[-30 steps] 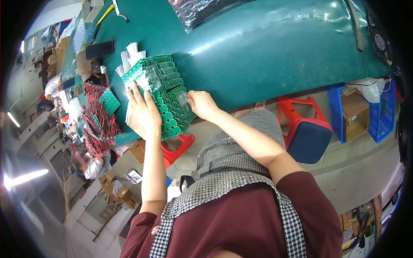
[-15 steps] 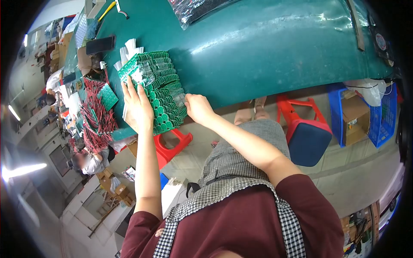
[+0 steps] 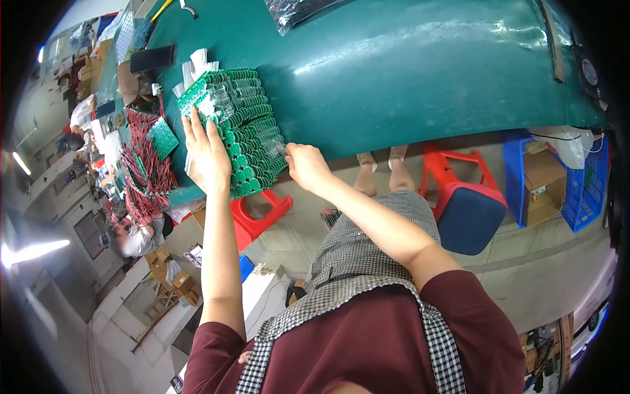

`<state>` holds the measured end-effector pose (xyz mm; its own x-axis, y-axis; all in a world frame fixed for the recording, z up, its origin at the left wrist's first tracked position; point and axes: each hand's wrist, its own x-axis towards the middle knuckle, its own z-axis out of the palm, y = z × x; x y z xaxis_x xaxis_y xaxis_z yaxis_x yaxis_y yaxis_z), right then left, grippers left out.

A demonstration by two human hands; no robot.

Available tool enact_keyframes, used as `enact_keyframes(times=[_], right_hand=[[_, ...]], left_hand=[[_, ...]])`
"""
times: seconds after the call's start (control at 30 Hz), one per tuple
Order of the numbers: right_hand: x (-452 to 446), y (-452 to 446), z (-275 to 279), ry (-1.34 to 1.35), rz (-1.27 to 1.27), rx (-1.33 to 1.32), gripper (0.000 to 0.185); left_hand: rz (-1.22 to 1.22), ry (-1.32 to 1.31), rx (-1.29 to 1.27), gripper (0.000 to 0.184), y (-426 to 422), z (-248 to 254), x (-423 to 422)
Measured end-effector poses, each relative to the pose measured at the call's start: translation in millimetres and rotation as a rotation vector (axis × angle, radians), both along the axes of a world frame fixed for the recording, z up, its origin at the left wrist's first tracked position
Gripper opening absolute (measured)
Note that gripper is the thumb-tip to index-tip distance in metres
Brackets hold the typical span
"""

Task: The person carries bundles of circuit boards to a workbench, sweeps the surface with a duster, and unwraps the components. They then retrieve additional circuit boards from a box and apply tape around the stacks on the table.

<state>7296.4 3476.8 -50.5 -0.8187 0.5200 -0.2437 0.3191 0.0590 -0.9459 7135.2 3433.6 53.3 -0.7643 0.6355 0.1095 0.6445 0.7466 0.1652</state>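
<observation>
A thick bundle of green circuit boards [image 3: 246, 141] with scalloped edges stands at the near edge of the green table, and shiny clear plastic [image 3: 215, 105] runs across it. My left hand [image 3: 209, 157] lies along its left face with the fingers stretched out, pressing against the boards. At the bundle's right side, my right hand [image 3: 307, 165] has its fingers pinched together on what looks like the end of a clear plastic strip [image 3: 278, 146]. The exact grip is partly hidden. White strips [image 3: 199, 64] stick up behind the bundle.
Red and black wires [image 3: 141, 164] with a green board [image 3: 163, 136] lie left of the bundle. A dark phone-like slab [image 3: 152, 59] and a plastic-wrapped package [image 3: 295, 12] lie farther back. Red stools [image 3: 262, 213] and blue crates [image 3: 584, 190] stand below the table edge. Another person [image 3: 141, 238] is at far left.
The view has shifted slightly, and the bundle and wires sit a little higher in it. My right hand has moved slightly away from the bundle; my left hand keeps its place on it.
</observation>
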Motion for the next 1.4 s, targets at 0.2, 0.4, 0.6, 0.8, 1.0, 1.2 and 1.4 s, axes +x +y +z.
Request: enact_keyframes(times=[0.2, 0.4, 0.6, 0.8, 1.0, 1.2, 1.4], right_hand=[[-4, -3, -6, 0.05, -0.038, 0.029, 0.01], [-10, 0, -12, 0.054, -0.022, 0.016, 0.01], [6, 0, -5, 0.038, 0.033, 0.014, 0.01], [6, -11, -10, 0.063, -0.017, 0.011, 0.01], [18, 3, 1, -0.086, 0.048, -0.032, 0.01], [-8, 22, -10, 0.038, -0.111, -0.019, 0.015], [-17, 15, -14, 0.061, -0.058, -0.012, 0.014]], left_hand=[[-0.02, 0.006, 0.018, 0.048, -1, -2, -1], [-0.016, 0.018, 0.012, 0.048, -1, -4, -2], [-0.028, 0.036, 0.012, 0.048, -2, -4, -4], [-0.049, 0.061, -0.001, 0.049, -3, -6, -7], [-0.022, 0.048, -0.014, 0.05, -3, -4, -4], [-0.015, 0.015, 0.019, 0.05, -3, -5, -4], [-0.023, 0.028, 0.012, 0.049, -1, -3, -2]])
